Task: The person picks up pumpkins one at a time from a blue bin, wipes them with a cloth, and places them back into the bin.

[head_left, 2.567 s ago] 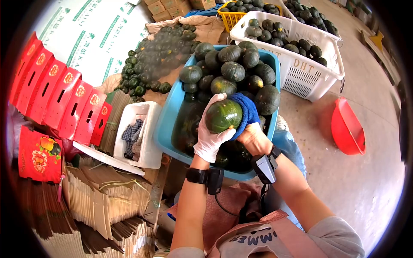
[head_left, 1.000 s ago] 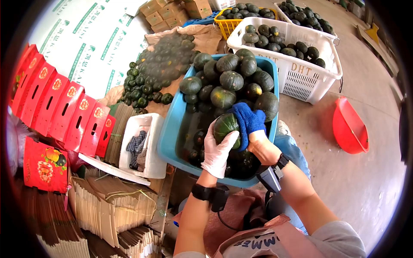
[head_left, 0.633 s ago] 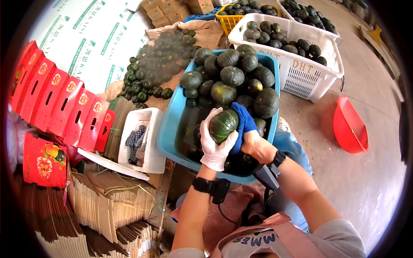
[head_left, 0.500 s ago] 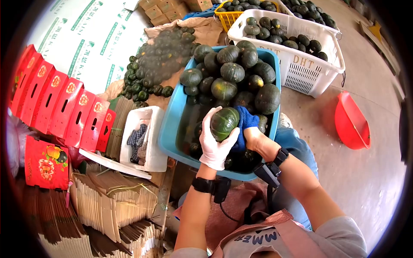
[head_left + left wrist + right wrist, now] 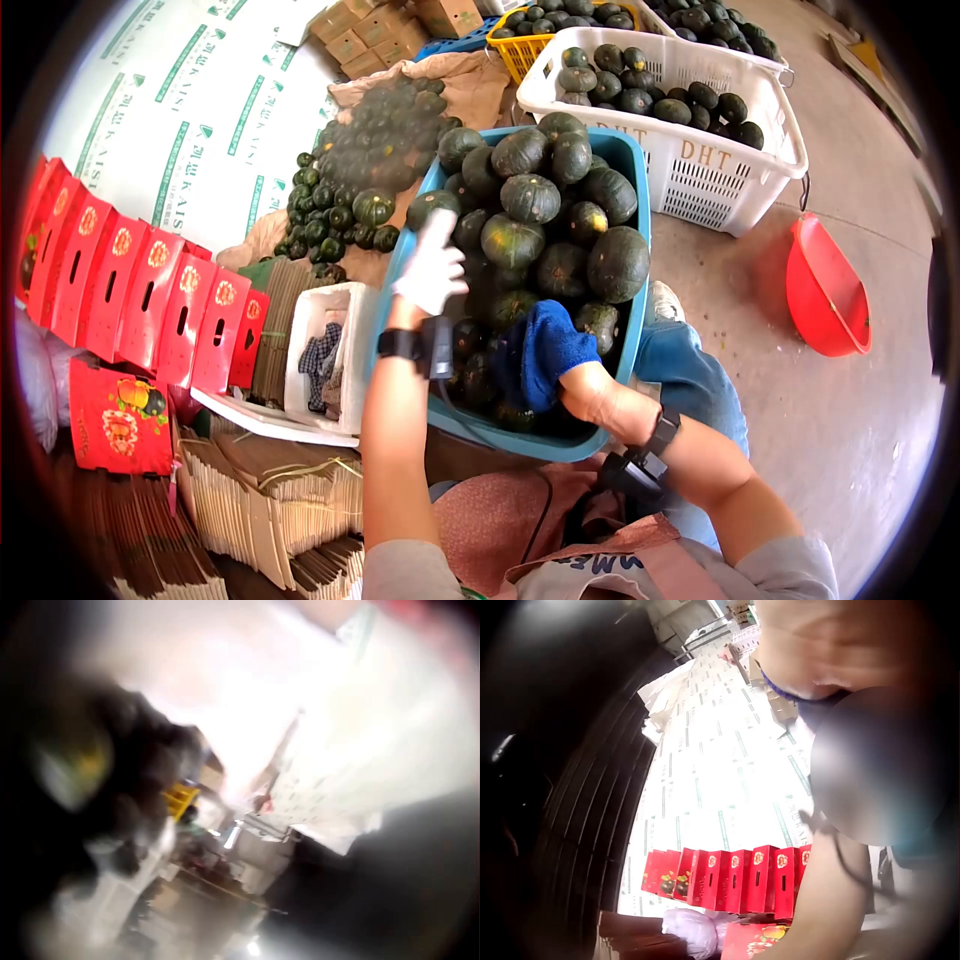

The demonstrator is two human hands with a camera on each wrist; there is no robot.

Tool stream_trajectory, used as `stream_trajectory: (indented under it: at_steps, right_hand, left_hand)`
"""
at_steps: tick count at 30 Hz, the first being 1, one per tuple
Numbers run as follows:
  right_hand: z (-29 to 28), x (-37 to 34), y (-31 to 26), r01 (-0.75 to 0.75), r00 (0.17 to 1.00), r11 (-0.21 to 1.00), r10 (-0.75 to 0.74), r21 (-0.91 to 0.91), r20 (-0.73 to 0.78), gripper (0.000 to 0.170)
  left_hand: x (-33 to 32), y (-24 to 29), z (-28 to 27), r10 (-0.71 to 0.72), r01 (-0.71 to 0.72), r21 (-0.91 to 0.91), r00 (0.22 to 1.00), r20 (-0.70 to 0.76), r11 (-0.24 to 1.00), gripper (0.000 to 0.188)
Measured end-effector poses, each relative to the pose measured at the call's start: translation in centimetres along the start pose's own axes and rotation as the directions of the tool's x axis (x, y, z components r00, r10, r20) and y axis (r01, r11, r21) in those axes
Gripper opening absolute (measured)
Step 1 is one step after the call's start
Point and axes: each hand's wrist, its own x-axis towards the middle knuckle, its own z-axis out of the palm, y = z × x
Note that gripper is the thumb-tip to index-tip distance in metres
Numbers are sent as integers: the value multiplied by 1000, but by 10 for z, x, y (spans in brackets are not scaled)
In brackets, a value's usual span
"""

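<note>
My left hand [image 5: 432, 272], in a white glove and blurred, reaches forward over the left rim of the blue tub [image 5: 470, 438], its fingers extended and holding nothing. Beyond it, a bright green striped pumpkin [image 5: 374, 207] sits on the front of the floor pile. My right hand [image 5: 592, 392] holds a blue cloth [image 5: 552, 352] low over the tub's near part; the cloth hides its fingers. Dark green pumpkins [image 5: 530, 198] fill the tub, heaped highest at the back. In the left wrist view the white glove [image 5: 217, 667] is overexposed.
White crates [image 5: 715, 180] and a yellow basket [image 5: 520, 58] of pumpkins stand behind. A red basin [image 5: 828, 290] is on the right floor. On the left are a white foam box [image 5: 350, 340], red cartons [image 5: 155, 290] and stacked cardboard [image 5: 240, 500].
My left hand has let go of the green pumpkin and moved left; such a pumpkin now lies on the floor pile. My right hand has lowered slightly with the blue cloth.
</note>
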Motion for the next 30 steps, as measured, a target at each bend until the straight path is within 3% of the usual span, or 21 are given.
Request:
stream_trajectory:
  at_steps: [1,2,3,5,6,8,9,11,13,15,16,17,18,21,23,24,27,28,29,30]
  right_hand:
    - [15,-16,-3,17,996,996,-24,-87,-82,26]
    - [3,-8,-1,-14,999,999,12,-45,-35,31]
    - [8,-10,-3,-5,999,999,4,-43,-32,31]
    - [27,-20,-11,-8,977,999,18,44,-215,28]
    - [29,-23,-16,-7,976,999,17,44,-217,28]
    - [32,-31,-20,-30,986,993,49,115,-159,29]
    - [32,-34,-19,-47,990,987,67,152,-127,30]
    - [18,-27,-10,18,997,963,4,270,-81,25]
    - [8,-23,-13,-36,954,996,10,-81,-299,24]
    - [10,-26,-18,37,995,995,-44,-88,-84,26]
    - [16,-27,-19,38,983,996,-52,-81,-176,28]
    - [11,-23,-19,62,997,994,-66,-94,-45,29]
    - [10,-23,-20,50,996,992,-57,-112,-65,29]
    - [14,-30,-27,49,998,993,-53,-108,-30,29]
    - [15,-30,-26,62,998,994,-61,-92,17,29]
    - [15,-29,-25,67,998,994,-66,-91,24,29]
    - [-3,-14,-7,58,998,986,-51,-154,49,22]
    - [-9,-10,-1,46,997,975,-31,-219,74,16]
    - [-9,-10,1,47,997,973,-31,-224,73,16]
    - [-8,-11,2,31,999,955,-25,-293,25,16]
  left_hand:
    - [6,19,52,-254,286,64,916,-310,956,77]
    - [21,12,70,-314,382,122,873,-374,916,89]
    - [42,-3,72,-195,245,113,922,-335,963,95]
    - [78,-30,89,74,37,168,791,-608,985,83]
    - [85,-35,87,73,37,167,792,-606,985,83]
    - [84,-40,86,122,-150,-1,808,-576,989,85]
    - [83,-40,83,108,-122,17,801,-589,992,85]
    - [66,-37,76,240,-218,105,816,-526,970,82]
    - [38,-25,52,262,-83,347,822,-506,934,86]
    - [7,-20,26,401,115,742,782,-478,660,89]
    - [-6,-25,13,418,191,813,779,-467,550,89]
    - [-17,-31,1,438,262,866,778,-451,427,89]
    - [-27,-38,-9,422,316,861,770,-478,399,90]
    - [-43,-86,-54,462,245,810,717,-521,533,75]
    - [-49,-96,-63,289,151,715,843,-454,682,64]
    - [-48,-99,-68,100,147,479,886,-452,865,58]
    - [-38,-115,-86,86,109,410,899,-429,906,54]
    - [-32,-122,-92,108,228,597,874,-473,769,54]
    - [-37,-109,-80,54,407,724,852,-520,557,66]
    - [-37,-94,-67,-96,555,701,809,-580,448,76]
